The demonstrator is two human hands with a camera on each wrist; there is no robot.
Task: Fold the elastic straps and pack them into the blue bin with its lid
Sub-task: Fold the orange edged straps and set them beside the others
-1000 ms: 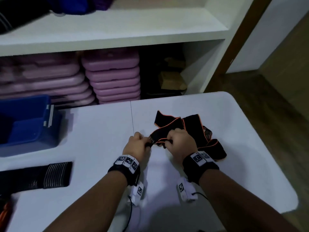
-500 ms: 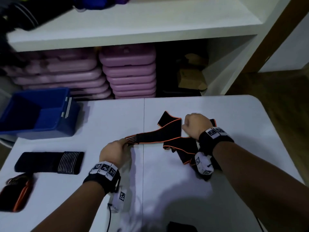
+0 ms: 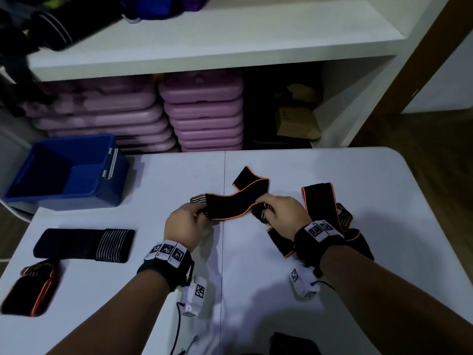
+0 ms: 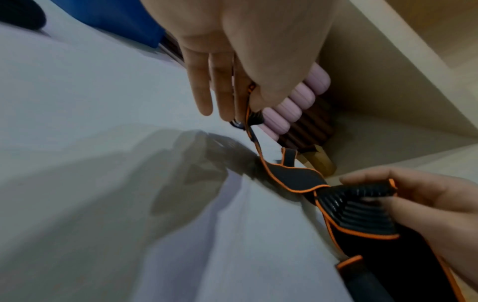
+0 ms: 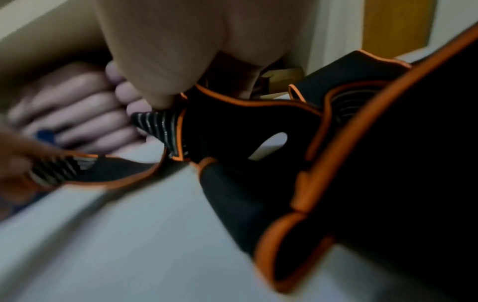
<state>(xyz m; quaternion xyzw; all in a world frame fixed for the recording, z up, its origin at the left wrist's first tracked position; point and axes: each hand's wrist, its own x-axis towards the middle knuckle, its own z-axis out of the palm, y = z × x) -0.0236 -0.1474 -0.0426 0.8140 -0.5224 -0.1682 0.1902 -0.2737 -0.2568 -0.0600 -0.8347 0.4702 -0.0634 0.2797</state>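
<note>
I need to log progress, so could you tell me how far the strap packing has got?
Done: two folded straps lie at the table's left. In hand: left hand and right hand hold an orange-edged strap. Left: the blue bin looks empty; no lid visible.

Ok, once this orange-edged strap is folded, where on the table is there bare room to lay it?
Bare table lies between the blue bin, the folded strap and the left hand; more lies near the edge between both forearms. The far right corner is free too. It is crowded round the right hand, where the strap pile sprawls.
</note>
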